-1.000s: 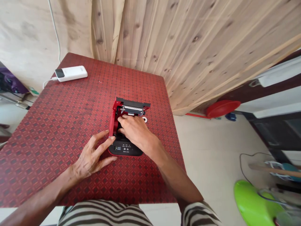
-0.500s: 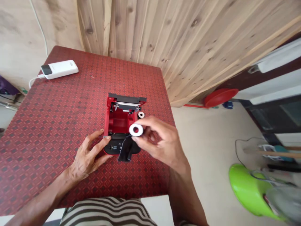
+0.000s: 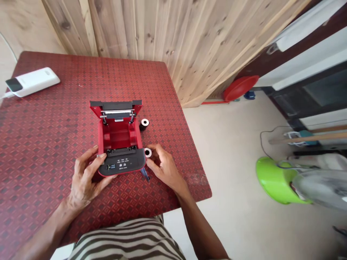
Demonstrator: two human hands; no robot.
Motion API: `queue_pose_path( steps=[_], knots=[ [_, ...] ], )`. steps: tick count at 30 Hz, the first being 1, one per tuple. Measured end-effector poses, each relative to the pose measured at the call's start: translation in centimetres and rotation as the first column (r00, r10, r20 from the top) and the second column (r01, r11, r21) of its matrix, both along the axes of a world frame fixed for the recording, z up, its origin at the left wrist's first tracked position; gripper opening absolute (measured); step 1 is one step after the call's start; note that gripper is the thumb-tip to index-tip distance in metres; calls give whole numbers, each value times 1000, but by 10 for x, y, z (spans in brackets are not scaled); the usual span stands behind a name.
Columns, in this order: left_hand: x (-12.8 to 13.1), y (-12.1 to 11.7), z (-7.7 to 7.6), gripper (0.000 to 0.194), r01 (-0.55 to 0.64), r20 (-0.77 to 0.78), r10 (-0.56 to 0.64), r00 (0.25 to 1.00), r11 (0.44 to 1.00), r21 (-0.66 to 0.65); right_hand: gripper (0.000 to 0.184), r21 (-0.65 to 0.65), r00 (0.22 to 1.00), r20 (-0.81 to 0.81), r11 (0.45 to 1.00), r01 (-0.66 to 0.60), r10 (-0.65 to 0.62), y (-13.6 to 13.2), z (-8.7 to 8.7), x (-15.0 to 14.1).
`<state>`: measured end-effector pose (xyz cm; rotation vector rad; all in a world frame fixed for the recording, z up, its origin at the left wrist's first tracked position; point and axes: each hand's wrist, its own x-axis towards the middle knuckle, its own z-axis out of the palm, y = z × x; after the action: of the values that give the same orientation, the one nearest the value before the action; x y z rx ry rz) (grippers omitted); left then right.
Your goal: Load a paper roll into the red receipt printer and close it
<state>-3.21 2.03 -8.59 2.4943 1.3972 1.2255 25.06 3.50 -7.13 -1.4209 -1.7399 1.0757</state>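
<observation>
A small red and black printer [image 3: 120, 160] stands on the table with its lid [image 3: 119, 105] raised, its inner compartment showing bare red walls. My left hand [image 3: 85, 177] grips the printer's front left corner, thumb on the top edge. Beside the printer's right side, low near the tabletop, my right hand [image 3: 164, 166] pinches a small roll [image 3: 148, 153] with a white, holed end. A dark strip [image 3: 145, 174] hangs from that roll toward the front. Behind it, a second roll [image 3: 144, 124], dark-sided with a white end, stands on the table.
The red patterned table [image 3: 67, 97] ends at a wooden plank wall [image 3: 151, 32]. A white power bank [image 3: 35, 81] with a cable lies at the far left. On the floor to the right are a green plastic item [image 3: 273, 180] and a red basin [image 3: 241, 87].
My right hand has carried the roll from above the printer's front right corner down to its right side. The view has shifted right; my left hand keeps its place on the printer.
</observation>
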Motion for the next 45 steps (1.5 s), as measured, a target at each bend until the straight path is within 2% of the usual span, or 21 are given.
queue_pose_path(
  steps=[2, 5, 7, 9, 12, 14, 17, 19, 20, 22, 24, 26, 28, 30, 32, 34, 36, 39, 42, 45],
  knots=[
    [0, 0, 0, 88, -1, 5, 1, 1000, 1000, -5, 37, -16, 999, 28, 999, -32, 33, 2, 5, 6],
    [0, 1, 1, 86, 8, 16, -8, 1000, 1000, 4, 62, -165, 998, -21, 985, -59, 56, 12, 14, 27],
    [0, 1, 0, 87, 11, 12, -11, 1000, 1000, 20, 52, -196, 997, -73, 980, -27, 13, 28, 17, 40],
    [0, 1, 0, 89, 7, 8, -7, 1000, 1000, 24, 37, -101, 996, -70, 994, 53, -60, 51, 14, 45],
    [0, 0, 0, 89, 5, 12, -5, 1000, 1000, 14, 41, 60, 994, -12, 992, 108, -108, 87, -3, 32],
    [0, 0, -1, 88, 3, 13, -3, 1000, 1000, 10, 42, 87, 996, 6, 992, 93, -93, 104, -17, 17],
    [0, -1, -3, 86, 7, 15, -7, 1000, 1000, 7, 29, 99, 993, 6, 988, 116, -117, 112, -27, 6],
    [0, -1, -4, 84, 11, 20, -11, 1000, 1000, -1, 27, 90, 992, -20, 988, 127, -126, 104, -17, 11],
    [0, -1, -4, 84, 12, 25, -12, 1000, 1000, -8, 29, 78, 992, -63, 990, 117, -113, 98, -7, 17],
    [1, -1, -4, 83, 17, 36, -16, 999, 1000, -17, 34, 62, 977, -209, 996, 57, -43, 82, 24, 29],
    [1, -2, -4, 82, 24, 46, -23, 999, 999, -24, 37, 79, 950, -286, 991, -110, 128, 68, 60, 34],
    [2, -2, -4, 82, 29, 49, -28, 998, 999, -28, 36, 171, 930, -179, 941, -293, 322, 61, 89, 27],
    [2, -3, -4, 83, 24, 47, -22, 999, 999, -37, 32, 303, 921, 90, 870, -388, 379, 61, 105, 7],
    [2, -4, -5, 82, 21, 42, -19, 999, 999, -49, 28, 338, 861, 367, 811, -477, 353, 65, 107, -20],
    [1, -5, -6, 80, 24, 38, -21, 999, 998, -61, 22, 252, 737, 591, 793, -554, 328, 71, 101, -45],
    [1, -6, -7, 80, 31, 35, -29, 999, 997, -69, 19, 129, 597, 734, 796, -591, 324, 77, 94, -64],
    [1, -6, -8, 80, 34, 34, -31, 999, 996, -77, 20, 40, 500, 801, 803, -594, 330, 83, 90, -76],
    [1, -8, -8, 80, 31, 34, -29, 999, 996, -89, 27, -52, 417, 836, 808, -586, 356, 90, 88, -83],
    [1, -9, -8, 80, 31, 30, -29, 999, 995, -99, 29, -117, 362, 847, 802, -586, 389, 96, 87, -86],
    [1, -8, -8, 80, 34, 33, -31, 999, 994, -101, 27, -139, 339, 851, 794, -592, 402, 100, 86, -88]
  ],
)
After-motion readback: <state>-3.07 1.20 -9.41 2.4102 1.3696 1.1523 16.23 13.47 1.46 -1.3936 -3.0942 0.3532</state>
